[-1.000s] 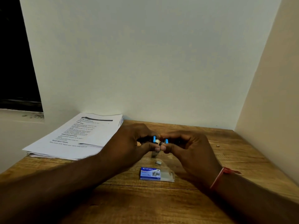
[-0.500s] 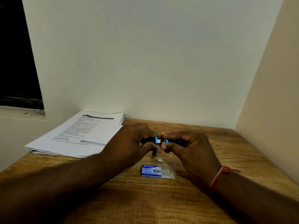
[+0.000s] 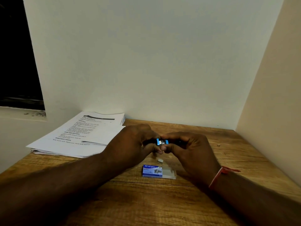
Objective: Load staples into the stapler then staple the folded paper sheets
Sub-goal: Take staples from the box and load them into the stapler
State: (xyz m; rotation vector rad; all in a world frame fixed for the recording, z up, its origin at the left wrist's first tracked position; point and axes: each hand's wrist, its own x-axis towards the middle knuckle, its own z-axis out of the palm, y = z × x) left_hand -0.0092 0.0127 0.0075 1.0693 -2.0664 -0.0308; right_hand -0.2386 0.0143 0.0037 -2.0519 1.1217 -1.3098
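A small black and blue stapler (image 3: 162,142) is held above the wooden table (image 3: 146,201) between both hands, only its blue front end showing. My left hand (image 3: 133,142) grips it from the left and my right hand (image 3: 190,149) from the right, thumbs meeting under it. Below them a short strip of staples (image 3: 160,160) lies loose on the wood. A blue staple box (image 3: 152,171) with its clear inner tray slid out to the right lies nearer me. A stack of printed paper sheets (image 3: 81,136) rests at the table's back left.
White walls close the table at the back and right. A tiny metal piece (image 3: 218,145) lies near the right wall. A dark window with a sill is at the far left. A red thread band (image 3: 218,175) circles my right wrist.
Both hands drew closer together around the stapler, so less of its blue front shows. The box, loose strip and papers stay put.
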